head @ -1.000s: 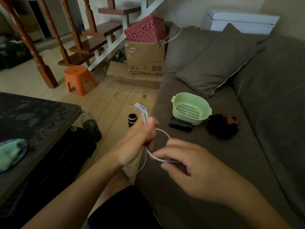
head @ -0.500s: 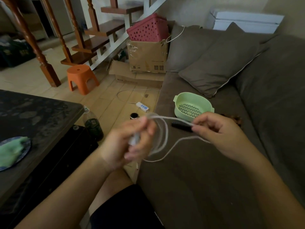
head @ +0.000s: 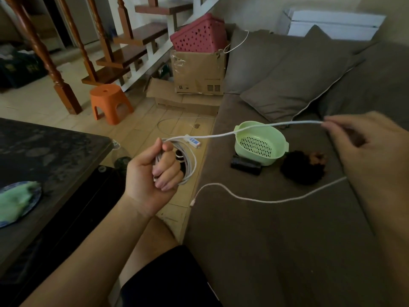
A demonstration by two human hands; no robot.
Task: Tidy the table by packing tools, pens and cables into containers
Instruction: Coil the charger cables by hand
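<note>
My left hand grips a few coiled loops of a white cable above the gap between table and sofa. From there the cable runs taut to the right, over a green perforated basket on the sofa seat, to my right hand, which pinches it between thumb and fingers. Past my right hand the cable's free end sags back across the seat and ends in a small plug at the sofa's edge. A black cylindrical object lies against the basket's front.
A dark fuzzy bundle lies right of the basket. The dark table at left carries a plate with a green cloth. On the floor are a white power strip, an orange stool and cardboard boxes under a pink basket.
My right hand has swung far out to the right, drawing the cable taut above the green basket. My left hand keeps the loops and has turned fist-up.
</note>
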